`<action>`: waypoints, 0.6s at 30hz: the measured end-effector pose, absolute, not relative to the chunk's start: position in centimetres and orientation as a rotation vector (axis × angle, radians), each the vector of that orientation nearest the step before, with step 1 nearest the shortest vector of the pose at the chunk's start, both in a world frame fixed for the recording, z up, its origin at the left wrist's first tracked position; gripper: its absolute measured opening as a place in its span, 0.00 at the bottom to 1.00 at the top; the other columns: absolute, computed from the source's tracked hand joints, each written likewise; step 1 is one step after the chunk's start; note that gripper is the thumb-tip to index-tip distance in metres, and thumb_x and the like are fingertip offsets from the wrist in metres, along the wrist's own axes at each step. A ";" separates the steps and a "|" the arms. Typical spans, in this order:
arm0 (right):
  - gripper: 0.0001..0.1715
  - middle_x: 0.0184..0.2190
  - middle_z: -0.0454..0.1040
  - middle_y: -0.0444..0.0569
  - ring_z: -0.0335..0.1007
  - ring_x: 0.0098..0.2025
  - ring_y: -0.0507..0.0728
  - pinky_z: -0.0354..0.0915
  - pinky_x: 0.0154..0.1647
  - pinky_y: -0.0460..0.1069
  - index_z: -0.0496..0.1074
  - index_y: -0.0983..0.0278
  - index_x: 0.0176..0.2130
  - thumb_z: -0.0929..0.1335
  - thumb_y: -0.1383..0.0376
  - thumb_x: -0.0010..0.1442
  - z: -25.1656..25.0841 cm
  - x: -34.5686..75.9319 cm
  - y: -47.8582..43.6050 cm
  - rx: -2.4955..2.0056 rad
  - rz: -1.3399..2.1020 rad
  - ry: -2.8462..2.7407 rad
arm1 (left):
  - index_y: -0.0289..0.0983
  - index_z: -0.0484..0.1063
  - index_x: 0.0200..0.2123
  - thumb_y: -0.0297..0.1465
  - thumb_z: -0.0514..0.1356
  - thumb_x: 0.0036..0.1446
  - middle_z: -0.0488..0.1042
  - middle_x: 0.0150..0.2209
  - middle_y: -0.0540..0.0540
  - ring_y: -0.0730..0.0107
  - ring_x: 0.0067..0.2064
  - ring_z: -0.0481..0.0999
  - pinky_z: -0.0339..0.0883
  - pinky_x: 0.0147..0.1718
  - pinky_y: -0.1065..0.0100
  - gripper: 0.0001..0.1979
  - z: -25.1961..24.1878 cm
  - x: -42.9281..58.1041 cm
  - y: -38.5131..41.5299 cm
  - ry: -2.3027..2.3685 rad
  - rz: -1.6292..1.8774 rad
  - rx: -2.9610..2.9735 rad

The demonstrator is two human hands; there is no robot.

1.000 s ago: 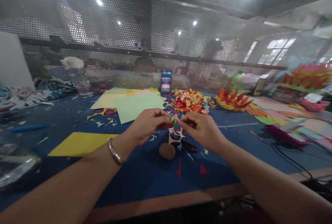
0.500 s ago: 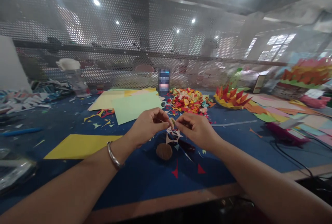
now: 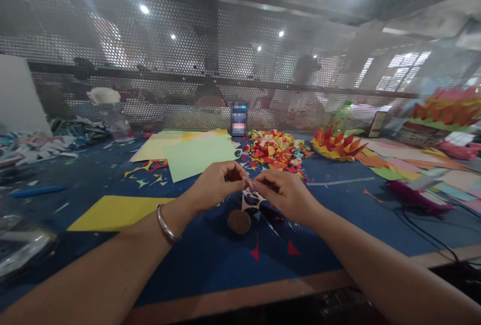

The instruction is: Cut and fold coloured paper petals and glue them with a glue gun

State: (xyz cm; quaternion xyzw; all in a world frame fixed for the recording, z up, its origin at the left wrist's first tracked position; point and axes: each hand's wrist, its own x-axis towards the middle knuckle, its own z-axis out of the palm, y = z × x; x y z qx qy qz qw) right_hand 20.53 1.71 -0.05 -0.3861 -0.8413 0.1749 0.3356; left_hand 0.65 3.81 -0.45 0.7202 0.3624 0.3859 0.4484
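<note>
My left hand (image 3: 221,184), with a silver bangle at the wrist, pinches a small pale paper piece (image 3: 249,182) at the middle of the view. My right hand (image 3: 281,192) closes on the same piece from the other side, fingertips nearly touching the left ones. Fingers hide most of the piece. Just below lies a white paper scrap with cut-out holes (image 3: 250,201). A round brown wooden disc (image 3: 239,221) sits nearer on the blue table. Beyond my hands is a heap of small red, yellow and cream paper pieces (image 3: 276,147).
A phone (image 3: 239,119) stands at the back. Green (image 3: 199,157) and yellow sheets (image 3: 120,213) lie left. A red-orange paper flower (image 3: 336,145), a magenta tool with a cord (image 3: 419,195) and coloured sheets lie right. Red scraps (image 3: 293,248) are near the front edge.
My fingertips have drawn closer together around the paper piece, which shows less now. The view has shifted slightly.
</note>
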 end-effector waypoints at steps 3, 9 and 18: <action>0.13 0.26 0.69 0.42 0.60 0.26 0.49 0.55 0.26 0.44 0.73 0.64 0.34 0.64 0.60 0.64 -0.1 20.4 1.6 -1.009 0.449 -2.190 | 0.35 0.69 0.33 0.31 0.63 0.50 0.72 0.30 0.49 0.74 0.32 0.70 0.63 0.33 0.69 0.08 -0.4 0.7 3.7 0.887 0.974 1.784; 0.11 0.23 0.65 0.41 0.57 0.24 0.48 0.53 0.25 0.45 0.69 0.64 0.32 0.64 0.60 0.64 -0.3 20.5 1.7 -1.055 0.466 -2.133 | 0.37 0.64 0.43 0.30 0.66 0.46 0.73 0.38 0.46 0.68 0.39 0.73 0.68 0.38 0.65 0.20 0.0 1.0 3.6 0.890 1.148 1.655; 0.09 0.25 0.65 0.42 0.58 0.25 0.49 0.53 0.27 0.45 0.67 0.64 0.32 0.63 0.66 0.64 -0.4 20.5 1.8 -1.032 0.364 -2.217 | 0.37 0.66 0.47 0.34 0.63 0.52 0.74 0.38 0.45 0.67 0.40 0.74 0.67 0.39 0.65 0.19 0.7 0.2 3.5 0.964 1.125 1.825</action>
